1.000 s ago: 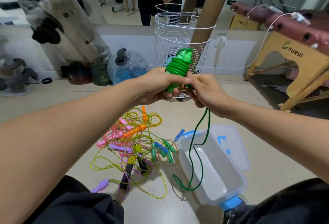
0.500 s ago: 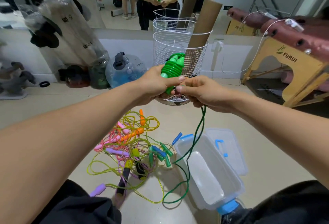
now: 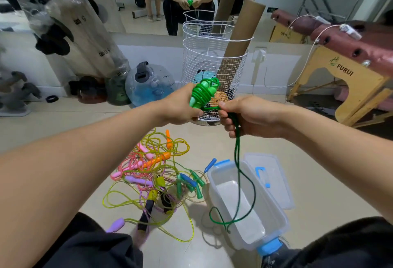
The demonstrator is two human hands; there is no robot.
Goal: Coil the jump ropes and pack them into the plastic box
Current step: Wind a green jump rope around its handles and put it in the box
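Since half a second ago the right hand (image 3: 253,116) has drawn away to the right of the left hand (image 3: 180,109), and the slack loop of cord now hangs lower, over the open box instead of beside it. The left hand grips the lower ends of the paired smooth green plastic jump-rope handles (image 3: 203,94), which tilt upward and are bound with tight ridged turns of glossy green cord. The right hand's curled fingers pinch the loose green cord (image 3: 238,174) just beside the handles; the cord drops in a thin rounded loop above the clear rectangular plastic box (image 3: 274,210) with blue latches, standing on the beige floor (image 3: 319,182). Its translucent lid (image 3: 276,182) lies flat beside it. Left of the box sprawls a tangled pile of translucent yellow, pink, purple and blue jump ropes (image 3: 157,180)
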